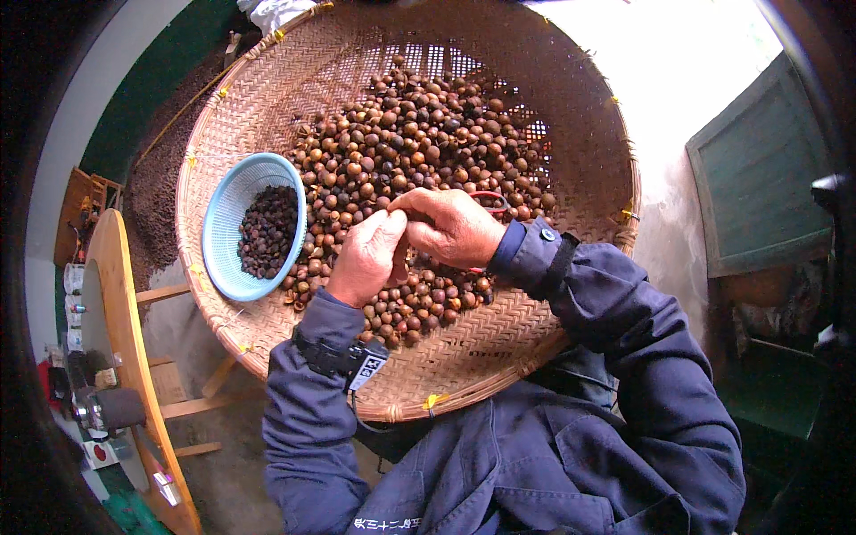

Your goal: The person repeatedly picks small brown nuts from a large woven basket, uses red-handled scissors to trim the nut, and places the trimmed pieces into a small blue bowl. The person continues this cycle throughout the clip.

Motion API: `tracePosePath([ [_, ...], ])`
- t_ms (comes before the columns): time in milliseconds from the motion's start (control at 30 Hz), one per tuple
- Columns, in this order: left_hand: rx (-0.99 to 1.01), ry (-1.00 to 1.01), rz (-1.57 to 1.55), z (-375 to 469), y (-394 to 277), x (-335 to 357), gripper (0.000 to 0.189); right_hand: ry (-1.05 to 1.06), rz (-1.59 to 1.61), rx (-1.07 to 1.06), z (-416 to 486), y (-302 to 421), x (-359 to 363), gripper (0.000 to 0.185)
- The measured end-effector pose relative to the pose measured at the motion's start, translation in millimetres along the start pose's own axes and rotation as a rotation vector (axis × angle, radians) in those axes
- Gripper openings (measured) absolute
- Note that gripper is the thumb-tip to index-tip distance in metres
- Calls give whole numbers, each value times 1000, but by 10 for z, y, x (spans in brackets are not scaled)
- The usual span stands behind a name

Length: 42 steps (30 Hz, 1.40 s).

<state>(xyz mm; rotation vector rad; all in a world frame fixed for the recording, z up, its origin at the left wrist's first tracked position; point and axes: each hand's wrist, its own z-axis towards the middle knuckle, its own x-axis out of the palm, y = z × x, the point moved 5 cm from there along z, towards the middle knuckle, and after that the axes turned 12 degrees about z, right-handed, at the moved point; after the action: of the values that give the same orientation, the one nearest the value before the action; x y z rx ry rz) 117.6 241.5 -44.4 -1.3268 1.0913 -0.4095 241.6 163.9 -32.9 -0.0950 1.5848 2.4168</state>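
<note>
Round brown fruits or nuts (401,134) lie heaped in a wide woven bamboo basket (247,120). Above the heap, my left hand (368,254) and my right hand (451,227) meet at the fingertips, with fingers and thumbs pinched together. Whatever may be between the fingertips is hidden by them. Just behind my right hand a red-handled tool (491,200), perhaps scissors, shows in part on the heap. To the left of my hands a light blue plastic colander (217,234) rests tilted in the basket, holding small dark seeds or kernels (269,231).
A round wooden table (127,287) with jars and small packs stands at the left. Beyond the basket's left rim lies a large dark heap (160,167) on the floor. A green panel (756,167) leans at the right. White cloth (277,13) touches the far rim.
</note>
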Motion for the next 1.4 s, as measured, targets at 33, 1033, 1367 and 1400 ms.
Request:
tracePosePath([
  [33, -2, -51, 16, -3, 12, 25, 32, 3, -60, 11, 0, -7, 12, 22],
  [1033, -263, 405, -662, -19, 111, 123, 33, -275, 1092, 845, -204, -464, 48, 16],
  [1367, -244, 93, -719, 115, 308, 12, 32, -216, 625, 528, -84, -387, -22, 21],
  [1400, -206, 91, -727, 120, 301, 25, 32, -215, 467, 378, -62, -334, -18, 26],
])
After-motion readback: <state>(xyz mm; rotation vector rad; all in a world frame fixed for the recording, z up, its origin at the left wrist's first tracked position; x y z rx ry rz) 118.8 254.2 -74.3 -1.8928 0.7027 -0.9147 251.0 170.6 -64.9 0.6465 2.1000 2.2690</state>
